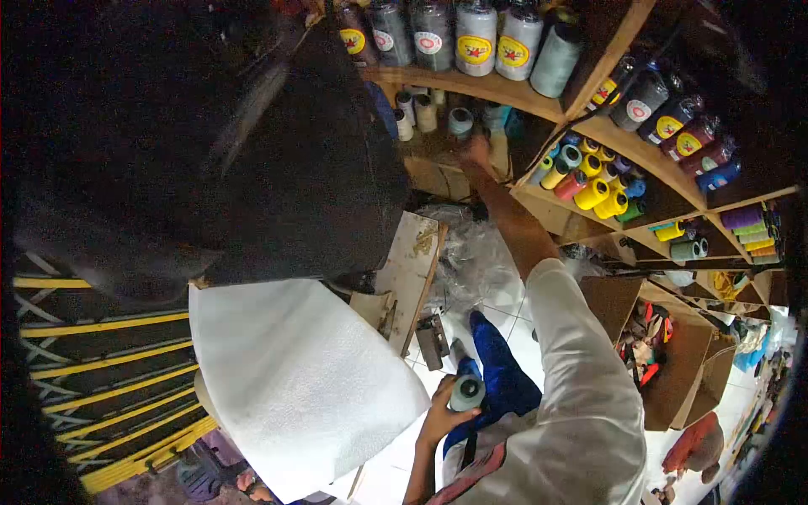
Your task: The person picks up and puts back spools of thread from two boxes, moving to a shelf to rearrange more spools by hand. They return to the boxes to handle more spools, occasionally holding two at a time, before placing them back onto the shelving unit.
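Note:
My left hand (443, 412) is wrapped round a grey-green thread cone (467, 392), held low in front of my body with its top facing up. My right arm stretches up into a wooden shelf compartment, and my right hand (477, 151) is in shadow there. Just above that hand stands a grey thread cone (460, 123), close to its fingers; whether they touch it I cannot make out. White and cream cones (425, 114) stand to its left, and a teal cone (497, 116) is to its right.
Wooden shelving (471, 84) holds labelled thread cones on top and yellow cones (592, 194) at the right. A large black sheet (303, 168) and white material (303, 379) fill the left. A cardboard box (694, 362) with scraps stands right; a wooden board (408, 269) is mid-view.

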Motion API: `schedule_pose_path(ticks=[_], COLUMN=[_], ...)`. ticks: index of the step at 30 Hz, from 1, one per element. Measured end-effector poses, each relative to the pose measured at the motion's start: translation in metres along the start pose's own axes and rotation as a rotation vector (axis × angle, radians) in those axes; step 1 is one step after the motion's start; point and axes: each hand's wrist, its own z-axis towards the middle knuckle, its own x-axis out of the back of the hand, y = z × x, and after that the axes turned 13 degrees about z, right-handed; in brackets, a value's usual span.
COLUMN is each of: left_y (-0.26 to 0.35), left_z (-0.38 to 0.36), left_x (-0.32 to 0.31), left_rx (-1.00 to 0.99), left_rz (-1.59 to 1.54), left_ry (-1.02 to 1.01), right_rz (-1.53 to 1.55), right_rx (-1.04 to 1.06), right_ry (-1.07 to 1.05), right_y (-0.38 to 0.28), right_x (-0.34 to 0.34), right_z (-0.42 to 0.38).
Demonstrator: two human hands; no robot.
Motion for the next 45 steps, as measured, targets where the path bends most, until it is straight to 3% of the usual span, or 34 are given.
schedule_pose_path(ticks=[25, 29, 38, 42, 45], left_y=[-0.004, -0.004, -0.012, -0.007, -0.018], left_z=[-0.005, -0.012, -0.013, -0.011, -0.009], left_x=[-0.001, -0.004, -0.007, -0.007, -0.017], left_rx=[0.019, 0.061, 0.048, 0.014, 0.159], left_rz=[0.039, 0.008, 0.102, 0.093, -0.037], left_ry=[-0.055, -0.066, -0.009, 0.002, 0.057], right_rz=[0.055, -0.095, -0.246, -0.042, 0.256], right_rx=[-0.076, -0.009, 0.4, 0.414, 0.366], right_ry=[-0.093, -0.093, 0.005, 0.123, 0.167], right_y=[-0.039, -0.082, -0.1, -0.12, -0.094], right_x=[0.014, 0.027, 0.018, 0.028, 0.04], right_z=[-0.015, -0.013, 0.012, -0.012, -0.07])
